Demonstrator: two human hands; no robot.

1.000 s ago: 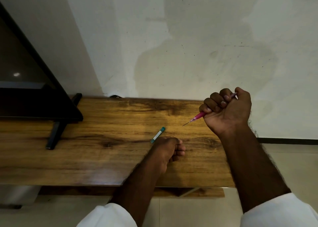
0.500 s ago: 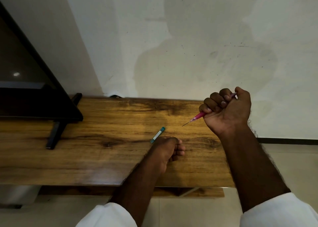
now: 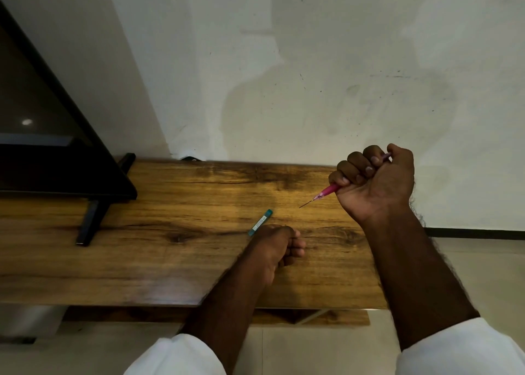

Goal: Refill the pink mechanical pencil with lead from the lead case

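My right hand is closed in a fist around the pink mechanical pencil, held above the right part of the wooden table. The pencil's tip points down-left with a thin lead sticking out; its top end shows by my thumb. A teal lead case lies flat on the table. My left hand rests on the table just below-right of the case with fingers curled, touching or nearly touching the case's near end; nothing is visible in it.
A black TV screen on a dark stand occupies the table's left end. A white wall rises behind the table. The table's right edge is under my right forearm, with pale floor beyond.
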